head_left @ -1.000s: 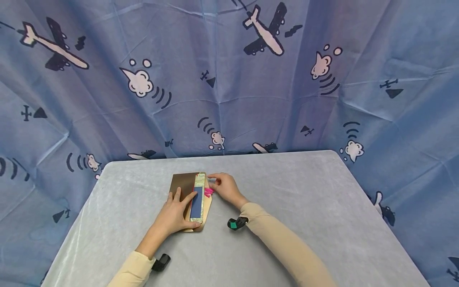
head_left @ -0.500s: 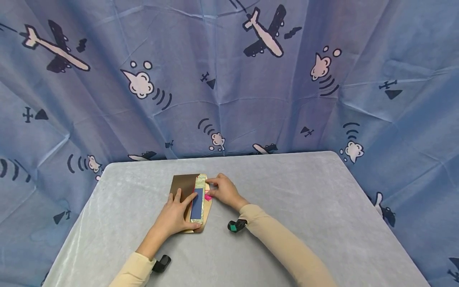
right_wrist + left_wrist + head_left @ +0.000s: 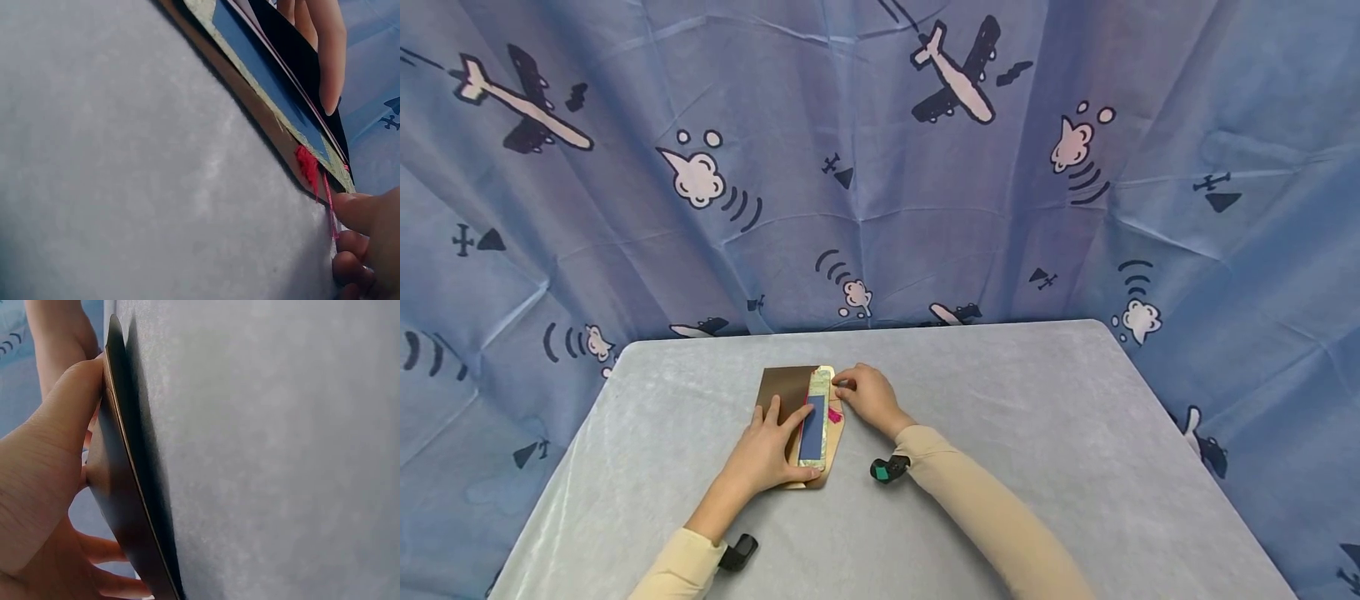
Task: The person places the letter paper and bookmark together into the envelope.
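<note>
A brown envelope-like paper folder [image 3: 785, 382] with a tan, cut-cornered flap lies on the table. Along its right part runs a bookmark-like strip [image 3: 812, 429] with a blue panel and a pale patterned border. A pink tassel [image 3: 835, 415] lies on the flap beside it, clearer as red threads [image 3: 306, 164] in the right wrist view. My left hand [image 3: 762, 452] rests on folder and strip, fingers spread, thumb along the near edge. At the strip's upper right, my right hand [image 3: 872, 402] pinches the tassel's thin pink cord [image 3: 329, 199]; its fingertips are partly hidden.
A grey-white cloth covers the table [image 3: 985, 400], and its surface stretches to the right of the folder. Behind the far edge hangs a blue curtain [image 3: 895, 183] printed with aeroplanes. Each wrist wears a small black camera [image 3: 739, 552].
My right hand first moved down to the tassel, then slightly up again, leaving the tassel lying lower on the flap and more exposed. My left hand stays on the folder.
</note>
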The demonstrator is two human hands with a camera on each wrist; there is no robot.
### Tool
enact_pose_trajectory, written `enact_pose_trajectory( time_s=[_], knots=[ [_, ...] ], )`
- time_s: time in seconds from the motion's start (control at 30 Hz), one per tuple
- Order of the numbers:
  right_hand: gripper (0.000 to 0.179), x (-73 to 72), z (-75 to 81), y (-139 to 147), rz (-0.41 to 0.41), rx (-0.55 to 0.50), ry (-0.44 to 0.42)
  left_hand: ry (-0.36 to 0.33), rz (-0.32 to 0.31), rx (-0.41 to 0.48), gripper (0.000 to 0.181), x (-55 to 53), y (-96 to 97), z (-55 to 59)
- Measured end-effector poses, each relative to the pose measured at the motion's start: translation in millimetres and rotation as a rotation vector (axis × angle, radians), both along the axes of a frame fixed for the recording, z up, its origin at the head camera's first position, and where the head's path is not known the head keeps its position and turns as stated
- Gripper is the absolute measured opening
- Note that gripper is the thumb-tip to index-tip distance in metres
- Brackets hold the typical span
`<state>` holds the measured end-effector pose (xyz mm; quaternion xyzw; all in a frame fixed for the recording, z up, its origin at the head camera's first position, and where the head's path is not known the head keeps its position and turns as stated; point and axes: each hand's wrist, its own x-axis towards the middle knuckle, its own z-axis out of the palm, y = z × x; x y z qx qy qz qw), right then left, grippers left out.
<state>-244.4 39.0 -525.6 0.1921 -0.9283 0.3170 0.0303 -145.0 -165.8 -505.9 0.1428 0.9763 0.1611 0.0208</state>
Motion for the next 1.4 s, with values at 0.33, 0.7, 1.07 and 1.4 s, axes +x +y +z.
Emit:
enact_pose_trajectory(
  time_s=[0.33, 0.7, 1.07, 1.4],
  knots=[
    [0.047, -4.2, 4.2, 5.2, 0.088, 0.064, -0.066, 0.002, -0.003, -0.014, 0.105, -0.9, 0.9, -1.3],
    [0.06, -3.1, 10.8, 11.4, 0.165, 0.126, -0.176, -0.005, -0.001, -0.019, 0.105, -1.6, 1.6, -1.3],
    [0.076, -2.5, 11.7, 11.6, 0.181, 0.155, -0.189, -0.003, -0.004, -0.019, 0.105, -2.1, 1.0, -1.7],
    [0.08, 2.1, 10.0, 10.4, 0.209, 0.205, -0.128, 0.001, -0.006, -0.015, 0.104, -1.4, 0.1, -2.0]
  ],
)
